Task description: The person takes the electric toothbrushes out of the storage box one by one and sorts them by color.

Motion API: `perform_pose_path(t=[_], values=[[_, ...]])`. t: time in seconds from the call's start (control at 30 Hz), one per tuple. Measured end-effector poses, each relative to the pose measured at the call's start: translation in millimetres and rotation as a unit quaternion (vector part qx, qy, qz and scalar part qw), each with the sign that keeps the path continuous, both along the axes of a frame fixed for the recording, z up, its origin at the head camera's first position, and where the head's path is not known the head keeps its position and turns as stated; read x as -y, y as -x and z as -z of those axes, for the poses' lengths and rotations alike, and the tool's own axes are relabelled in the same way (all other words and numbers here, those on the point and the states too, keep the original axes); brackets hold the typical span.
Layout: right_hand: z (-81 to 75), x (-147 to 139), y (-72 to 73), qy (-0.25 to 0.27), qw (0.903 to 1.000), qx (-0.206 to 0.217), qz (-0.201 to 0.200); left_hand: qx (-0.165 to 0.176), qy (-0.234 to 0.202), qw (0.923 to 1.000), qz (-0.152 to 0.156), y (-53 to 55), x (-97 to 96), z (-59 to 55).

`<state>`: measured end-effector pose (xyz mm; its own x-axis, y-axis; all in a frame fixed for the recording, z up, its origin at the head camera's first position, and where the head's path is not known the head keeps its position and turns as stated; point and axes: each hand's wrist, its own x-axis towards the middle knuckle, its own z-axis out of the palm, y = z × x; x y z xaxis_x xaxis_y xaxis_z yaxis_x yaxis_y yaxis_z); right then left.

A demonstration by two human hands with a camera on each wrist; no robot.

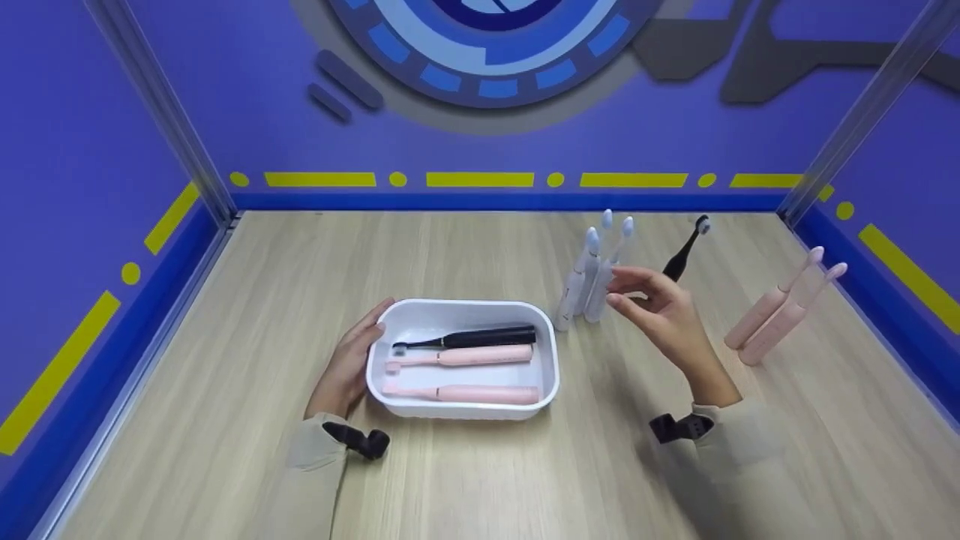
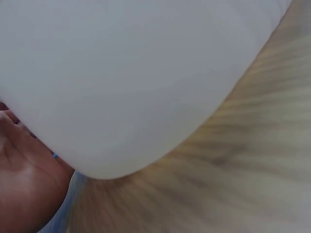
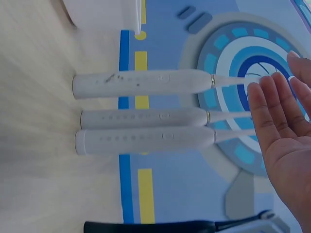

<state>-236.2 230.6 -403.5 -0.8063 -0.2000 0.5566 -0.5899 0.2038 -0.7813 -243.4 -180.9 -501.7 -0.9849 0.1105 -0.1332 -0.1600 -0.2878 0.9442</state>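
My left hand (image 1: 346,364) grips the left end of a white plastic tub (image 1: 461,412), thumb at the rim; in the left wrist view the palm (image 2: 29,179) lies against its wall. Inside the tub lie a black electric toothbrush (image 1: 491,337) and two pink electric toothbrushes (image 1: 487,394), heads to the left. Right of the tub, three white electric toothbrushes (image 1: 571,296) with pale blue heads stand upright, close together. My right hand (image 1: 664,311) is beside their upper parts, fingers slightly bent, holding nothing. In the right wrist view its fingertips (image 3: 256,92) overlap the brush necks.
Behind my right hand stands another black electric toothbrush (image 1: 679,262). Farther right, two pink electric toothbrushes (image 1: 776,330) stand side by side. Blue panels (image 1: 480,150) border the wooden table (image 1: 225,360) at the back and both sides.
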Motion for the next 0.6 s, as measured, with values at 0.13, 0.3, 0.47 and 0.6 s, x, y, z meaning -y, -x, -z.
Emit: perform_pose_path(t=[0.13, 0.3, 0.47, 0.6], values=[[-2.1, 11, 4.9, -0.021, 0.9992, 0.02, -0.028, -0.008, -0.007, 0.9999, 0.007, 0.2, -0.2, 0.4], [-8.3, 25, 9.5, -0.069, 0.9947, 0.055, -0.052, -0.008, -0.015, 0.9998, 0.011, -0.3, -0.3, 0.6], [-14.0, 40, 16.5, -0.107, 0.9867, 0.089, -0.084, -0.006, -0.016, 0.9998, 0.007, -0.1, -0.2, 0.8], [-17.6, 53, 23.2, -0.146, 0.9762, 0.112, -0.114, -0.014, -0.024, 0.9996, 0.009, -0.2, 0.0, 0.4]])
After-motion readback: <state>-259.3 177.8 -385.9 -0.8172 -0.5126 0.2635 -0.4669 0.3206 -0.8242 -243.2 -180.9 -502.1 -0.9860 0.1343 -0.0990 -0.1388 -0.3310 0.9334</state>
